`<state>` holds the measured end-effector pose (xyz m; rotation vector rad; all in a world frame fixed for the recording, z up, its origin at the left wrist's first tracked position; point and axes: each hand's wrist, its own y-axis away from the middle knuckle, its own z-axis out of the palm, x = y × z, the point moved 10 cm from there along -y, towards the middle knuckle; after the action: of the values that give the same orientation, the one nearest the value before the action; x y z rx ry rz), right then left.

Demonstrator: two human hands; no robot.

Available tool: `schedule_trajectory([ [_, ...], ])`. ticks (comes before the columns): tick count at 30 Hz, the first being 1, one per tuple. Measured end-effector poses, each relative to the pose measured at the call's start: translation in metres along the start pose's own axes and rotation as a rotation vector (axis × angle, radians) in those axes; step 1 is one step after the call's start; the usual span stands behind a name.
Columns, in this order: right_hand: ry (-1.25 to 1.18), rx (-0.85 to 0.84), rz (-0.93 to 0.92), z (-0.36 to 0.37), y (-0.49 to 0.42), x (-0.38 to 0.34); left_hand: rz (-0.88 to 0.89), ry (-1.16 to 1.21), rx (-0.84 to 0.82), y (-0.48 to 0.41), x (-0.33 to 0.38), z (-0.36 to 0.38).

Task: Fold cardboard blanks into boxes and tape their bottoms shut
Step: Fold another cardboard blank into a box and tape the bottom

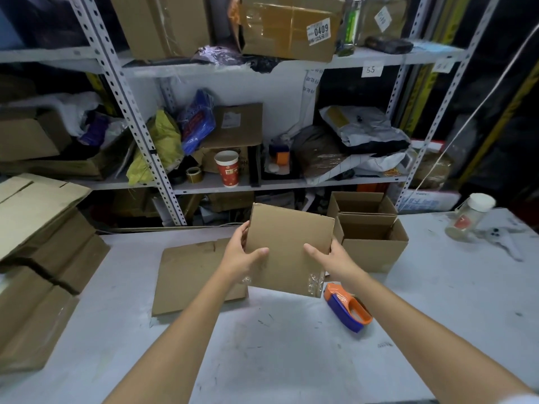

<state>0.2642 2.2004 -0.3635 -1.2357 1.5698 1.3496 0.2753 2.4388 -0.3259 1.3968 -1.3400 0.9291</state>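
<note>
Both hands grip one folded box point(287, 246): the left hand point(243, 252) curls round its left edge and the right hand point(328, 256) round its right edge, thumbs on the near face. Clear tape point(313, 282) shows at its lower corner. The box is held up just left of the orange-and-blue tape dispenser point(348, 309). A flat blank point(189, 275) lies further left of the dispenser, and open boxes point(373, 237) stand beyond it.

With the box point(288, 246) taken as centre, a flat blank point(189, 272) is laid on the table point(262, 345) just left of it. A tape dispenser point(348, 307) is placed right and nearer, open boxes point(373, 237) right and behind, stacked blanks point(38, 258) far left, and shelving point(145, 126) behind.
</note>
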Motion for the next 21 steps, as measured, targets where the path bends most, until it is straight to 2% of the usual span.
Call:
schedule_trajectory([
  [6, 0.107, 0.133, -0.114, -0.028, 0.03, 0.008, -0.096, 0.098, -0.078, -0.007, -0.008, 0.033],
  [10, 0.049, 0.256, -0.001, -0.059, 0.051, 0.032, -0.174, 0.165, -0.176, -0.011, -0.02, 0.078],
  [14, 0.022, 0.405, 0.176, -0.111, 0.071, 0.055, -0.141, 0.168, -0.297, -0.008, -0.011, 0.134],
  [21, 0.001, 0.426, 0.152, -0.202, 0.089, 0.077, -0.087, 0.156, -0.39, -0.004, 0.014, 0.228],
])
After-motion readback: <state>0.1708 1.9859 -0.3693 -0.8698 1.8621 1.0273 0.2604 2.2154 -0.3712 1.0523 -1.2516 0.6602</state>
